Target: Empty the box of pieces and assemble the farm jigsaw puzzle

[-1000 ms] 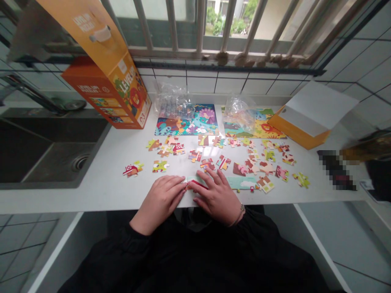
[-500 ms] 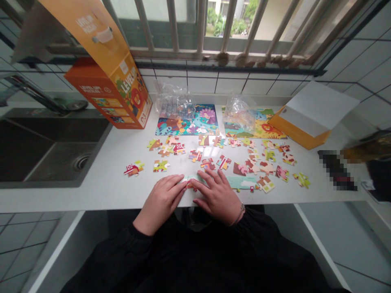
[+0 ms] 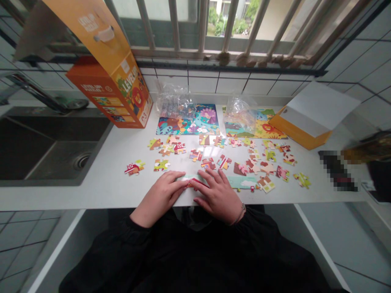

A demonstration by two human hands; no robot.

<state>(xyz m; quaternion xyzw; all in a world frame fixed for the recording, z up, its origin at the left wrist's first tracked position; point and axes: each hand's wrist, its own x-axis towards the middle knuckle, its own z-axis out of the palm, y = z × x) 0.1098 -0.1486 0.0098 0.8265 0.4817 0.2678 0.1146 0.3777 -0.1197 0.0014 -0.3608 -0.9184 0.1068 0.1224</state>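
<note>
A joined strip of pale blue sky jigsaw pieces [image 3: 243, 182] lies near the counter's front edge. At its left end, my left hand [image 3: 161, 194] has its fingers close together on a puzzle piece [image 3: 185, 178], mostly hidden under the fingertips. My right hand [image 3: 219, 197] lies palm down over the strip with fingers spread, its index fingertip close to the left thumb. A bit of red roof [image 3: 198, 182] shows between the hands. Just past the fingers are loose puzzle pieces [image 3: 208, 163], and a brown and green piece [image 3: 266, 184] sits by the strip's right end.
Several more puzzle pieces [image 3: 161, 165] are scattered across the counter [image 3: 110, 195]. Two picture sheets [image 3: 189, 129] with clear plastic bags [image 3: 240, 112] stand behind. An orange puzzle box [image 3: 122, 93] is beside the sink [image 3: 58, 162]. An open yellow-white box [image 3: 314, 114] sits right.
My left hand has shifted slightly at the left end of the strip, and more red roof shows under the right index finger. My right hand has barely moved.
</note>
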